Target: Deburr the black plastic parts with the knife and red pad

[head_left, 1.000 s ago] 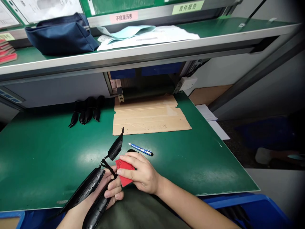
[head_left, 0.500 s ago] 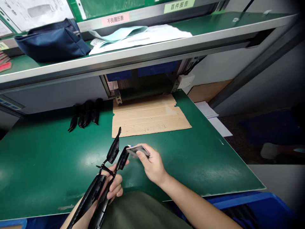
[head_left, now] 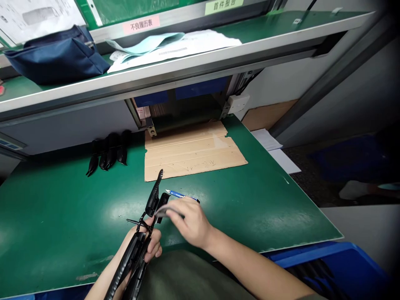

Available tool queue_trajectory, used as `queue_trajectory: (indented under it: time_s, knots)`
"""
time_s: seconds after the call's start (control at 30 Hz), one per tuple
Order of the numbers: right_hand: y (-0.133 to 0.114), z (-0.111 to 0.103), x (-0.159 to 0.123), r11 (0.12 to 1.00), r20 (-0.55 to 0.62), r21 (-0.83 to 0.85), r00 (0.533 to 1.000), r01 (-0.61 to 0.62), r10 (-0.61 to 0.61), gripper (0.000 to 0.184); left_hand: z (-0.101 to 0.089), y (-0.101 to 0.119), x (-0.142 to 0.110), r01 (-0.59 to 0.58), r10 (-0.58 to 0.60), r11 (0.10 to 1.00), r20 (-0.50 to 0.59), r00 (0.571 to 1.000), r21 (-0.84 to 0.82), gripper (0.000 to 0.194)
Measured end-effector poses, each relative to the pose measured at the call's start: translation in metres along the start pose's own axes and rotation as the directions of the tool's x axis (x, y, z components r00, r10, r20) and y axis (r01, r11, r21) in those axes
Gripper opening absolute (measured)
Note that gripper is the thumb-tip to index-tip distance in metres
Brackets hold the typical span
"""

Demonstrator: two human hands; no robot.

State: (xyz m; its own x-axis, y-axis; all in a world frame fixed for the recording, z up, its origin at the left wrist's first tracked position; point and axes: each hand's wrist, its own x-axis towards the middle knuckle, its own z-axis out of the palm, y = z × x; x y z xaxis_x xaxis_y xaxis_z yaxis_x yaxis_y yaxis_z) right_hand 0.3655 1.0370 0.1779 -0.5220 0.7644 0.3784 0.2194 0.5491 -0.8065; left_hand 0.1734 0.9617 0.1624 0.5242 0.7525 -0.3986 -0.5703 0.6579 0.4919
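Note:
My left hand (head_left: 153,246) is closed around a black plastic moulded part (head_left: 137,246), long ribbed pieces joined by a thin runner, held upright at a slant over the table. My right hand (head_left: 193,221) pinches a thin grey flexible sheet (head_left: 168,209), bent and blurred by motion; it looks like sandpaper. The sheet is against or just in front of the shorter right-hand piece of the black part, and I cannot tell if they touch. Behind my right hand, partly hidden, a slim blue pen-like tool (head_left: 176,194) with a pointed tip lies on the table.
Several similar black parts (head_left: 108,154) lie at the back left of the green table (head_left: 250,200). A cardboard sheet (head_left: 193,154) lies at the back middle. Above runs a shelf (head_left: 265,48) with a navy bag (head_left: 59,56) and papers (head_left: 187,48). A blue bin (head_left: 350,258) stands below right.
My right hand has moved left and down with the grey sheet, which now bends at the black part. More of the blue tool shows. The whole view has shifted slightly.

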Motion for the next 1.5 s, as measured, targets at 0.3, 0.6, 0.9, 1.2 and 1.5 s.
queue_trajectory:
  time_s: [0.3,0.6,0.9,1.2,1.5]
  knots:
    - [0.013,0.004,0.002,0.979,-0.058,0.091,0.982,0.184,-0.179,0.025,0.002,0.000,-0.001,-0.042,0.044,0.998,-0.047,0.998,0.045,0.057]
    - [0.009,0.002,0.005,0.917,0.077,0.393,0.996,-0.070,0.043,0.018,-0.004,0.003,-0.003,-0.053,0.061,0.989,-0.057,0.996,0.137,0.037]
    - [0.005,-0.001,0.006,0.933,0.033,0.335,0.991,-0.132,0.128,0.017,-0.010,-0.004,0.001,-0.044,0.057,0.991,-0.100,0.993,0.128,0.041]
    - [0.044,0.006,-0.016,0.977,0.267,-0.202,0.964,0.062,-0.005,0.040,-0.023,0.053,-0.050,-0.085,0.352,0.842,-0.423,0.835,0.533,0.055]
    - [0.005,0.024,0.026,0.934,0.426,-0.220,0.889,0.283,-0.170,0.034,0.001,0.051,-0.058,0.427,0.236,0.115,-0.443,0.865,0.897,0.043]
